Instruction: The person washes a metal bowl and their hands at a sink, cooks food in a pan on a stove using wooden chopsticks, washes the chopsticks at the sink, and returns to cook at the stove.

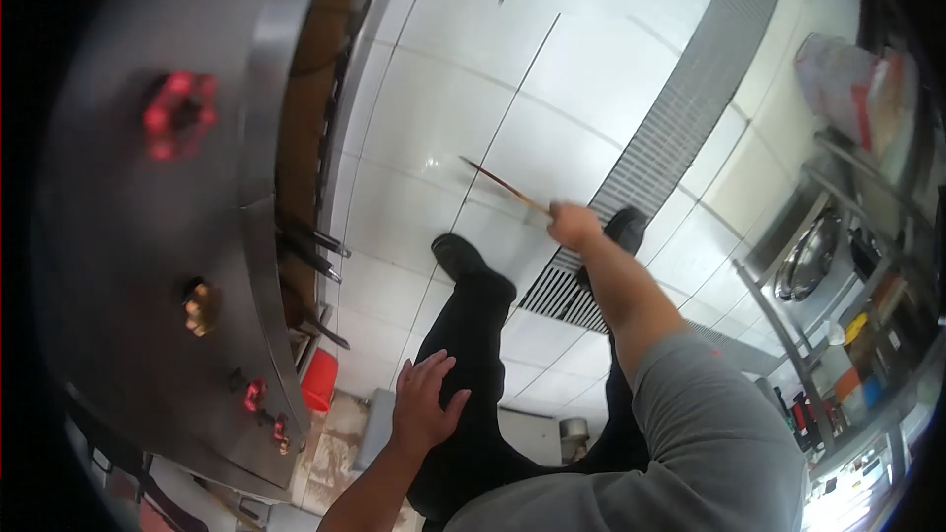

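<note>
The right hand (574,225) is closed around the pale end of a thin stick (507,187), which slants out over the white tiled floor (424,118), ahead of the feet. Its dark tip appears close to the tiles, though whether it touches them cannot be told. The left hand (424,409) holds nothing, its fingers loosely spread over the black trousers (463,345); contact with the cloth is unclear. A pale bag (836,79) with a red patch sits at the right, any print on it too blurred to read. The steel counter (108,227), with a red knob (180,116), bounds the left side. From its edge, a broad strip of tiles runs to the slotted drain grate (680,99), and the stick lies across that strip. Pan handles (315,241) jut past the counter's edge, near the left shoe (458,254).
</note>
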Demonstrator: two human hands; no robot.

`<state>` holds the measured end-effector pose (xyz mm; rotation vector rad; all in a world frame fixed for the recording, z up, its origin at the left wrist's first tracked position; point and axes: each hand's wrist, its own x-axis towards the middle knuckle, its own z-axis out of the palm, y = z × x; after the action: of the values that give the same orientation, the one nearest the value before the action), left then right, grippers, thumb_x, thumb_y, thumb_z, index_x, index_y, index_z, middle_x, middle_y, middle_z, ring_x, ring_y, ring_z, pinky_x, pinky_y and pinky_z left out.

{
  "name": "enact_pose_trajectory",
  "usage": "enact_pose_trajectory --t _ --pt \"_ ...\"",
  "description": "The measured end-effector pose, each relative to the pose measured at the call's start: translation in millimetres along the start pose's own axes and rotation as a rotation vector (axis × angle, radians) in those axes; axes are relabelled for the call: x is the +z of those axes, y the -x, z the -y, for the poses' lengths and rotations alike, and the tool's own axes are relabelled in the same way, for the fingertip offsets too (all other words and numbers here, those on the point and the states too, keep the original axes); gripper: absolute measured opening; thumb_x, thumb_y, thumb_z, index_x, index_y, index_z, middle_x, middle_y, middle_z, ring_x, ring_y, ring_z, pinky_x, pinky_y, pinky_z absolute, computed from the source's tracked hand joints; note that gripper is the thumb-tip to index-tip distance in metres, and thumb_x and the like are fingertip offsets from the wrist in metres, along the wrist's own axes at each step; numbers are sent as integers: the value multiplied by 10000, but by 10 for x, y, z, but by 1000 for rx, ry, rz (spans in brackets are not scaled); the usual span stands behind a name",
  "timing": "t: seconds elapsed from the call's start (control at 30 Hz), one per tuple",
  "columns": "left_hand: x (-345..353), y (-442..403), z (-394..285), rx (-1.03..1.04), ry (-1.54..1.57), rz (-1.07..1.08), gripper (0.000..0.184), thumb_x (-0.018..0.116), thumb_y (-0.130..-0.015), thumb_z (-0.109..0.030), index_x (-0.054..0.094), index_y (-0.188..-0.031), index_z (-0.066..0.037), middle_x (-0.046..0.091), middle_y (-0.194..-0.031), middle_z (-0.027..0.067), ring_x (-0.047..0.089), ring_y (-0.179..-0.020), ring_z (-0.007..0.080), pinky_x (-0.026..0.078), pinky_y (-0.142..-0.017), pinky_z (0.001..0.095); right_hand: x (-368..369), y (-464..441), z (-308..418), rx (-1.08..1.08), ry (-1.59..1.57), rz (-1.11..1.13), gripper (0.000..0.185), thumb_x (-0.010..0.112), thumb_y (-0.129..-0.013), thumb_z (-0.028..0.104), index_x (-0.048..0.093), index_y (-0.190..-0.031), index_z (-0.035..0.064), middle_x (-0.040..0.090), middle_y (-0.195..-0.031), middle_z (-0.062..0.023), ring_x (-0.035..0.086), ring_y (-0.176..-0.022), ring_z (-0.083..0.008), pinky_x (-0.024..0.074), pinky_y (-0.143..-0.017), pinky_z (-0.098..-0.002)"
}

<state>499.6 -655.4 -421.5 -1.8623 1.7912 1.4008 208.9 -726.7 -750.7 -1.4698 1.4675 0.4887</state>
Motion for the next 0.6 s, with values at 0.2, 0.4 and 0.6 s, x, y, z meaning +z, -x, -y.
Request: enact_pose_trajectory --t 0.2,0.4,0.6 --pt "107 17 -228 76 1 11 437 613 -855 -330 527 -1214 -98 526 -1287 108 480 -1214 267 267 -1078 502 -478 1053 -337 59 50 70 280 476 -819 219 618 -982 43 655 -970 -205 609 -955 -392 472 -855 -460" --pt "340 67 -127 43 -86 133 450 593 -864 -354 542 -1220 -82 529 -1279 148 486 -1214 279 328 -1046 472 -1603 2101 -366 202 -84 -15 310 449 -803 183 643 -989 26 638 -1016 -241 601 -988 -395 470 -871 -448" --pt "-205 92 -517 -203 233 -81 449 597 -865 -327 551 -1213 -47 582 -1211 180 544 -1144 311 416 -976 405 -2394 2796 -394 219 -16 -193 373 482 -792 256 660 -1001 3 638 -1036 -242 594 -1018 -389 466 -897 -452"
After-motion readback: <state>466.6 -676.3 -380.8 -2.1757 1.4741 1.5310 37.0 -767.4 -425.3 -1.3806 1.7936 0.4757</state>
